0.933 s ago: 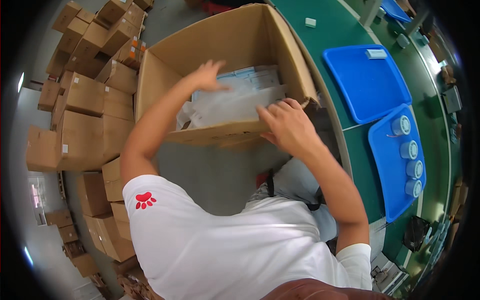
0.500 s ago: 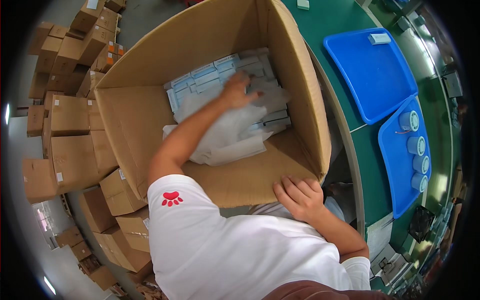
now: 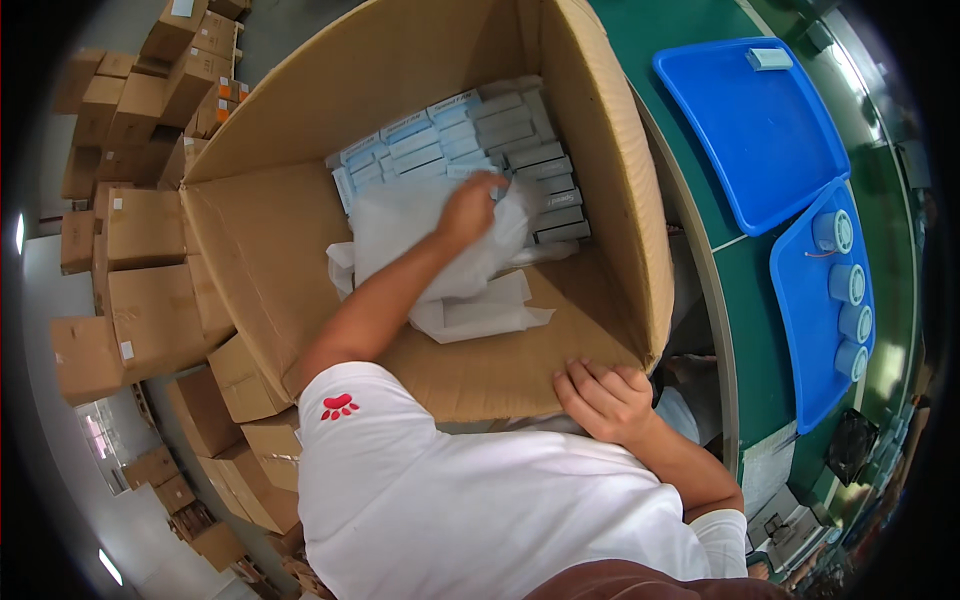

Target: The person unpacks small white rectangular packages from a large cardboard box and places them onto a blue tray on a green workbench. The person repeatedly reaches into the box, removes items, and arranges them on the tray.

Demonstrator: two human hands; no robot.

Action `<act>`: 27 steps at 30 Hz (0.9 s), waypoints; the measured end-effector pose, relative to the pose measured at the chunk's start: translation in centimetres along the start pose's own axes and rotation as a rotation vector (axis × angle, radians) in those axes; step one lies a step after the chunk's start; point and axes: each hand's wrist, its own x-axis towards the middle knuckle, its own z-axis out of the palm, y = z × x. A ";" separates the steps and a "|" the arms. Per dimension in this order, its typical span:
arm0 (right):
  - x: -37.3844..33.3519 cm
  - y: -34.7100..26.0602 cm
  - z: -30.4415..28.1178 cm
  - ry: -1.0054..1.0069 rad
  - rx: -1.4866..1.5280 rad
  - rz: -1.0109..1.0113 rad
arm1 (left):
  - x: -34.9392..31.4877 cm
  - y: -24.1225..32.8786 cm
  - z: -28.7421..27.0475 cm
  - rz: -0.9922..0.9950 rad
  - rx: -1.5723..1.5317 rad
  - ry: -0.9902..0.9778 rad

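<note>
Lying beneath the left grip point(image 3: 468, 212), white sheet point(image 3: 400, 225)

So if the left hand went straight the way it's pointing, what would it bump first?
Probably the small grey boxes packed in the big cardboard carton, just past the left hand, though depth is unclear.

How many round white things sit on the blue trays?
4, all on the lower blue tray: top one near its upper end, then second one, third one and bottom one down its right side.
</note>
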 end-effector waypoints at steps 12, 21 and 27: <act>-0.7 -0.6 -0.2 0.015 0.008 0.028 | 10.5 1.0 9.7 0.310 0.266 0.072; -1.4 -0.8 0.1 0.010 0.028 0.060 | 6.5 3.9 9.5 0.016 0.715 -0.263; -1.2 -0.7 -0.4 -0.015 0.026 0.061 | 7.5 3.7 9.4 -0.009 0.801 -0.265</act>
